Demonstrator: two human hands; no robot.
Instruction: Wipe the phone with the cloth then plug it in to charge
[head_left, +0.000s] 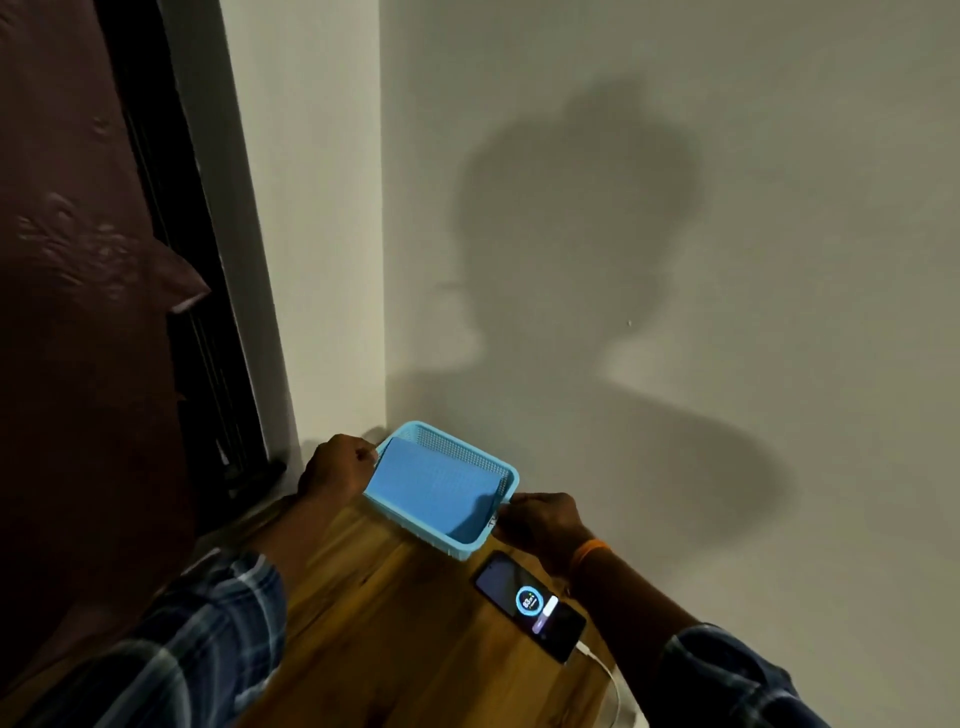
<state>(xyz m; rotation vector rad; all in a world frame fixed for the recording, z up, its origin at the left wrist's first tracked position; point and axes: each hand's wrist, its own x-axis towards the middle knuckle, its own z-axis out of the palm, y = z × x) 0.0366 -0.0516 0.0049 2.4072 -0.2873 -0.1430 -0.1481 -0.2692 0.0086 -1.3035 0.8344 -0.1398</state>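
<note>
We hold the blue basket with both hands: left grip and right grip squeezing its rims. The phone lies on the tabletop, plugged into the white cable, at five o'clock from our right grip.

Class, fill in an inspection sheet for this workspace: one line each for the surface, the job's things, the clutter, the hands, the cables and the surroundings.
Surface: wooden table, set in a wall corner.
Job's things: phone flat on the table, screen lit with a charging ring; blue cloth lying in the blue basket.
Clutter: nothing seen beyond the basket.
Hands: left hand grips the basket's far-left rim; right hand grips its right rim, orange band on that wrist.
Cables: white charging cable plugged into the phone's near end, running off the table edge.
Surroundings: plain wall carrying the person's shadow; dark curtain at left.
</note>
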